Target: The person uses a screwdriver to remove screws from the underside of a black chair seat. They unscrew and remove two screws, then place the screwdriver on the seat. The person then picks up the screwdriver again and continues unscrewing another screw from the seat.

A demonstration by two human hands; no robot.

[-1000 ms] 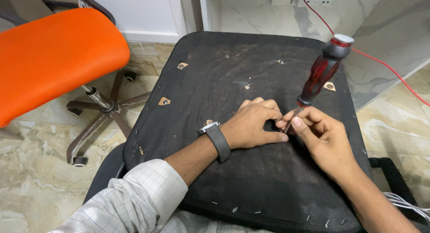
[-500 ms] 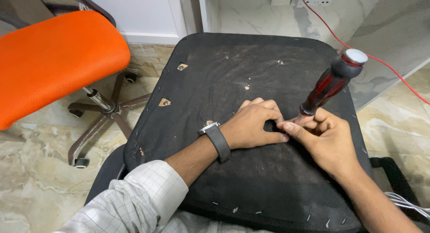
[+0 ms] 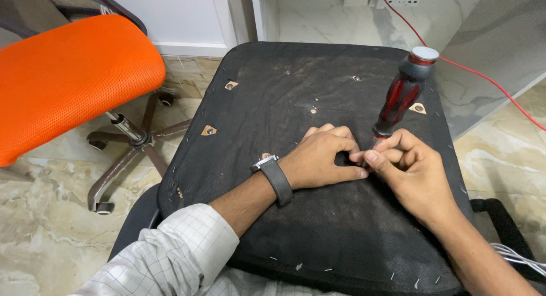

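The upturned black seat base (image 3: 318, 227) fills the near middle, stiff and heavy; left hand (image 3: 321, 159) presses flat-curled on it; right hand (image 3: 412, 173) pinches the screwdriver (image 3: 401, 97) low, at its rigid, grippy red handle's foot.

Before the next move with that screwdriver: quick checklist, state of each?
1. Right hand grips the screwdriver low on its red and black handle: ok.
2. Left hand pressed flat on the black seat underside beside the tip: ok.
3. Tip seated in a fastener: cannot tell, fingers hide it.
4. Left fingers clear of the tip: not ok, they touch the right fingertips there.
5. Screwdriver upright: not ok, it leans away to the right.
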